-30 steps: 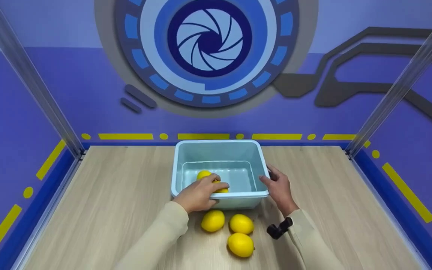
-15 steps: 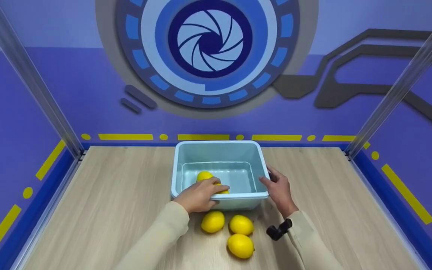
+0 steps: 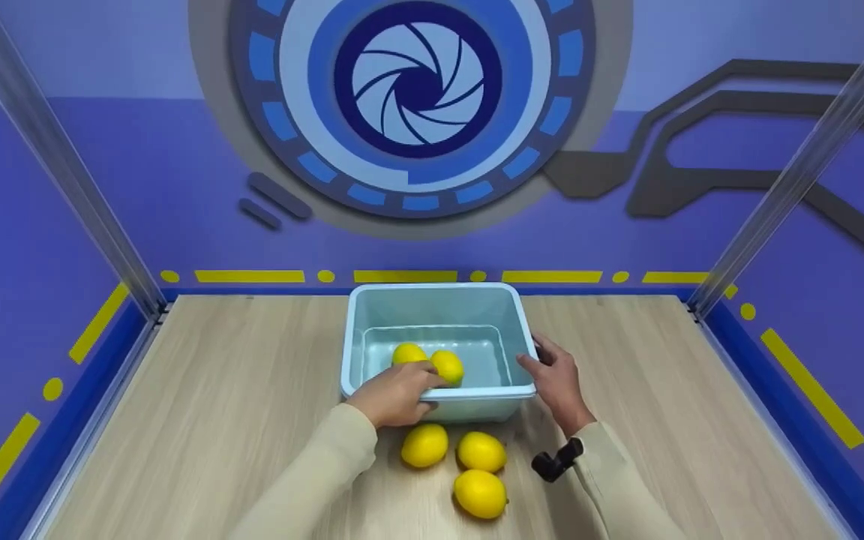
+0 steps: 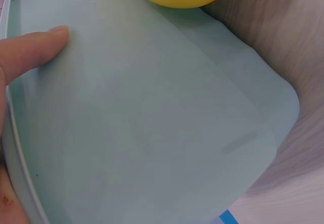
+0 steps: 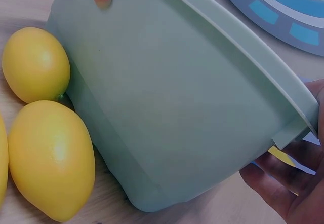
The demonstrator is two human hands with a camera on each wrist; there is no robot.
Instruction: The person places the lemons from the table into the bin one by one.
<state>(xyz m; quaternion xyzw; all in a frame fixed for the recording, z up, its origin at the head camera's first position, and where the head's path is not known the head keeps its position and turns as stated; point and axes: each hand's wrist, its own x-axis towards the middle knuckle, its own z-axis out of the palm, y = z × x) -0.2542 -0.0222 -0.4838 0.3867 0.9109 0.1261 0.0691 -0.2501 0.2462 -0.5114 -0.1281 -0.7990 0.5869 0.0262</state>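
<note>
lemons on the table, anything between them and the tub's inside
Yes: the near wall of the tub stands between the three lemons and the inside, with the left hand over its rim. From that hand to the right hand, nothing visible covers it.

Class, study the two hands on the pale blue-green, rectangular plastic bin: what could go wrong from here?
1. The three oval yellow lemons on the pale wooden table lie close in front of the bin; pulling it nearer might send them rolling.
2. The two yellow lemons inside might roll if the bin tilts.
3. The left hand straddles the front rim; pressing down there could tip the bin.
</note>
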